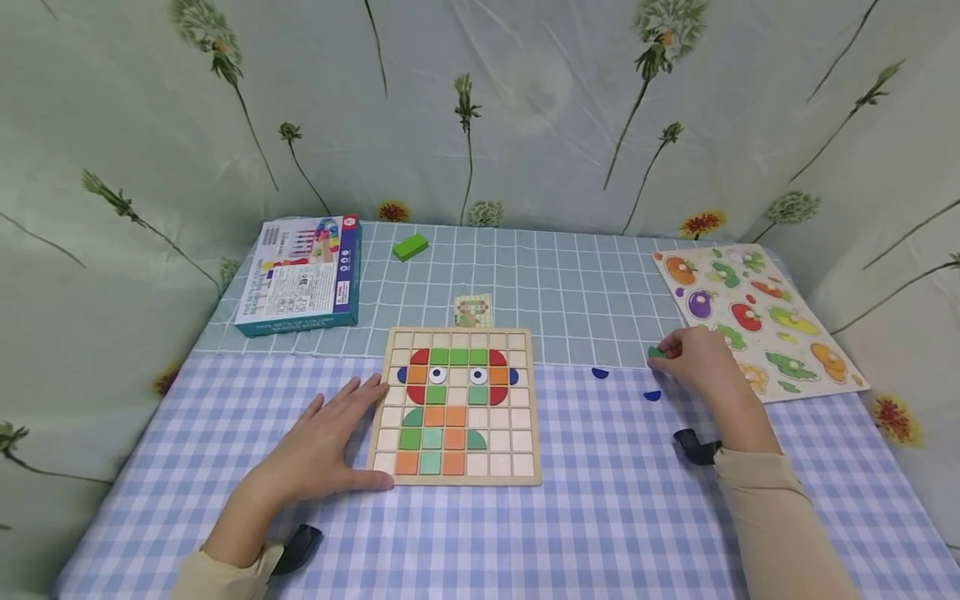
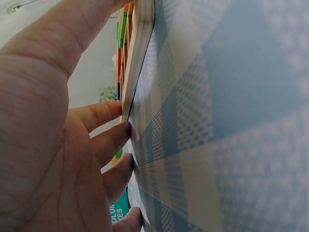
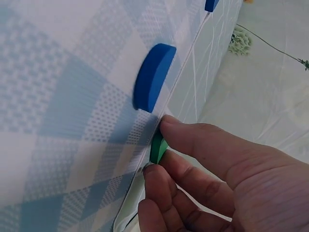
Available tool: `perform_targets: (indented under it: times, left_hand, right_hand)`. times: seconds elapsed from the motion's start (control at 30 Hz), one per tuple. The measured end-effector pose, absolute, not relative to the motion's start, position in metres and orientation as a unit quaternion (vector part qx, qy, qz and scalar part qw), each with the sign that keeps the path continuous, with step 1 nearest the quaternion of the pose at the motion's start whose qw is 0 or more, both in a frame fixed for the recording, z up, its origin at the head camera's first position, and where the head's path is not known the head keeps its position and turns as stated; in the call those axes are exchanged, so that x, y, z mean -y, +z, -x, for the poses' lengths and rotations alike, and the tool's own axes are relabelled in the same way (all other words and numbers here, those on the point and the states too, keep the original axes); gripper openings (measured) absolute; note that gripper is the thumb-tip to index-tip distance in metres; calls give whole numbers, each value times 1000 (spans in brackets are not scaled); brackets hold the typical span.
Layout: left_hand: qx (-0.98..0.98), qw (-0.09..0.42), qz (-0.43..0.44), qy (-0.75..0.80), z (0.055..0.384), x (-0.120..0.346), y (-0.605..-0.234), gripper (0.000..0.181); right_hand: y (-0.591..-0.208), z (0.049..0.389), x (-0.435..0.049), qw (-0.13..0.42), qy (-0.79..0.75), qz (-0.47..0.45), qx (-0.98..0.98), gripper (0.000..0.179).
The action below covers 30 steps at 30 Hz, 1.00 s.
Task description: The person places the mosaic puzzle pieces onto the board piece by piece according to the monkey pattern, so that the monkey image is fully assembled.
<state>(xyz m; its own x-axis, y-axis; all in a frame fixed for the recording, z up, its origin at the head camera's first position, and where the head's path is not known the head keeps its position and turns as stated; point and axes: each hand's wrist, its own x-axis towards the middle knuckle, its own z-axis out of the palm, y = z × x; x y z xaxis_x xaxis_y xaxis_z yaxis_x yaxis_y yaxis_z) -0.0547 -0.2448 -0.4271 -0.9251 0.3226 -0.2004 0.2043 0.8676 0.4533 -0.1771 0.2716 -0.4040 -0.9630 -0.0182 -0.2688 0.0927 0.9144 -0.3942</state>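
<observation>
My left hand [image 1: 311, 450] rests with spread, fairly straight fingers along the left side of a square wooden grid board [image 1: 472, 481]. Its thumb touches the lower left corner, and other fingertips meet the side higher up. Coloured tiles on the board form a face-like figure with two eye pieces. Over to the right, my right hand [image 1: 705, 362] pinches a small green block [image 3: 158, 146] with a curved side between thumb and fingers, close to the cloth. Two blue half-round blocks [image 1: 652, 396] [image 1: 600, 373] lie just left of that hand.
A small picture card [image 1: 472, 311] lies behind the board, with a bright green block [image 1: 410, 247] farther back. At the back left is a flat game box [image 1: 300, 271]. A vegetable puzzle board [image 1: 765, 321] lies to the right, beside the right forearm. Checked cloth [image 1: 585, 533] covers the front.
</observation>
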Motion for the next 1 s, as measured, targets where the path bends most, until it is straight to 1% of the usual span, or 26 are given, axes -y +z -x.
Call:
perform_targets:
  times: [0.3, 0.53, 0.7, 0.87, 1.0]
  left_hand:
    - [-956, 140, -140, 214, 57, 244, -428, 126]
    - [-956, 135, -144, 215, 59, 244, -426, 126]
    - [-955, 136, -144, 221, 58, 244, -426, 125]
    - [-950, 145, -151, 231, 58, 248, -426, 127]
    - [-942, 155, -163, 248, 59, 253, -423, 126]
  right_hand:
    - [-405, 176, -264, 124, -206, 1, -971, 32]
    - [-402, 174, -243, 80, -224, 53, -970, 29]
    - [-396, 168, -213, 72, -242, 94, -963, 23]
    - [-391, 159, -172, 69, -253, 142, -955, 17]
    - [-389, 150, -138, 70, -263, 188, -944, 16]
